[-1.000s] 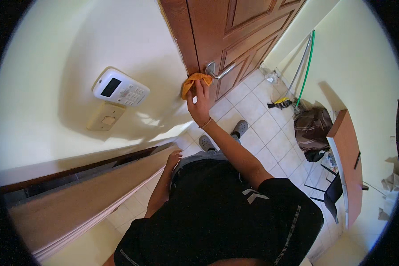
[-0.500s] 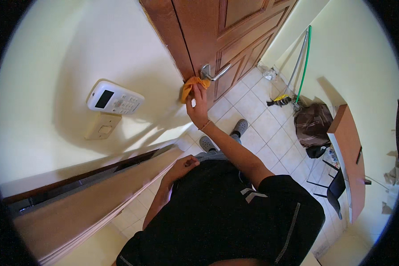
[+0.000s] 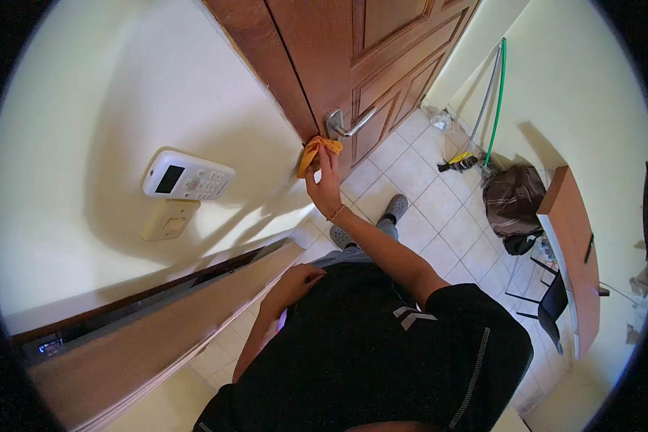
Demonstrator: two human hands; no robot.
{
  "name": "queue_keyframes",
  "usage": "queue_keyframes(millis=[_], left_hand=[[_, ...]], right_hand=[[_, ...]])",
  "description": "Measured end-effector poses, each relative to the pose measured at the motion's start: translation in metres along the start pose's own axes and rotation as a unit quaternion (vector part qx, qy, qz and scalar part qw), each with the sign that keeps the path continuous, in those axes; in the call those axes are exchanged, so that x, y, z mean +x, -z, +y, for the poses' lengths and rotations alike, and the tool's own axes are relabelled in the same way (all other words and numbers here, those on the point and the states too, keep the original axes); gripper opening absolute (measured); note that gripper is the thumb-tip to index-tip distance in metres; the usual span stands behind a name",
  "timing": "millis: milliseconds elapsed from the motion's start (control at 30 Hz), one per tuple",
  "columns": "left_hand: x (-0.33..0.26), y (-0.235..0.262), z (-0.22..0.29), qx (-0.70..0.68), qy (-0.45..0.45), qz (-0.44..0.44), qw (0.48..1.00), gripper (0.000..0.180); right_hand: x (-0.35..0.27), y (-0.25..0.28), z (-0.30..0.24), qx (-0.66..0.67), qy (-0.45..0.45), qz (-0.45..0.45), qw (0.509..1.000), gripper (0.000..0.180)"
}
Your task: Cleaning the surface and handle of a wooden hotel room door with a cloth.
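My right hand [image 3: 325, 186] is closed around a bunched orange cloth [image 3: 310, 158], pressing it to the brown door frame just below the handle. The silver lever handle [image 3: 347, 125] of the wooden door [image 3: 331, 65] juts out right beside the cloth, above my fingertips. At my waist, against the black shirt, my left hand [image 3: 295, 284] hangs with its fingers loosely curled in; I see nothing held in it, though the fingertips are partly hidden.
On the left wall a white remote control [image 3: 189, 176] sits above a light switch [image 3: 171, 220]. A long wooden ledge [image 3: 173, 331] runs along my left. Toward the right are a green-handled mop [image 3: 497, 108], a brown bag [image 3: 515, 201], a desk [image 3: 574, 266] and a black chair [image 3: 552, 309].
My right hand and the cloth have shifted slightly down along the frame, still by the handle. My left hand stays at my waist. The whole view has tilted a little.
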State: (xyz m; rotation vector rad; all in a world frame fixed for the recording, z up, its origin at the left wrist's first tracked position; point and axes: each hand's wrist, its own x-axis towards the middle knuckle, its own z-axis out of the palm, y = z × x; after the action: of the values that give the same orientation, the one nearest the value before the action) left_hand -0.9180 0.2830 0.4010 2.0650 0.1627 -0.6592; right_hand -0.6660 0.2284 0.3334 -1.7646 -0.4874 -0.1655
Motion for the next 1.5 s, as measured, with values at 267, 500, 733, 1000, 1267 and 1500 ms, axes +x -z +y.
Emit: queue_keyframes(millis=[267, 500, 733, 1000, 1267, 1500], left_hand=[[0.016, -0.009, 0.002, 0.063, -0.095, 0.039, 0.993, 0.019], [0.024, -0.017, -0.019, 0.073, -0.116, 0.086, 0.987, 0.018], [-0.003, -0.012, -0.026, 0.019, -0.07, 0.091, 0.993, 0.019], [0.02, -0.003, -0.041, -0.208, 0.025, 0.089, 0.974, 0.027], [0.052, 0.001, -0.025, -0.171, 0.031, 0.057, 0.983, 0.034], [0.077, -0.006, -0.022, -0.192, 0.027, -0.11, 0.975, 0.029]], right_hand=[[0.006, 0.003, -0.011, -0.012, 0.033, 0.002, 0.999, 0.063], [0.004, 0.005, 0.003, -0.008, -0.01, -0.016, 1.0, 0.066], [-0.002, 0.012, 0.008, -0.041, 0.044, -0.034, 0.998, 0.064], [0.006, 0.009, -0.009, 0.013, -0.024, -0.026, 0.999, 0.067], [-0.002, 0.006, 0.017, -0.005, -0.013, -0.043, 0.999, 0.065], [0.003, 0.005, 0.012, -0.023, 0.054, 0.001, 0.998, 0.058]])
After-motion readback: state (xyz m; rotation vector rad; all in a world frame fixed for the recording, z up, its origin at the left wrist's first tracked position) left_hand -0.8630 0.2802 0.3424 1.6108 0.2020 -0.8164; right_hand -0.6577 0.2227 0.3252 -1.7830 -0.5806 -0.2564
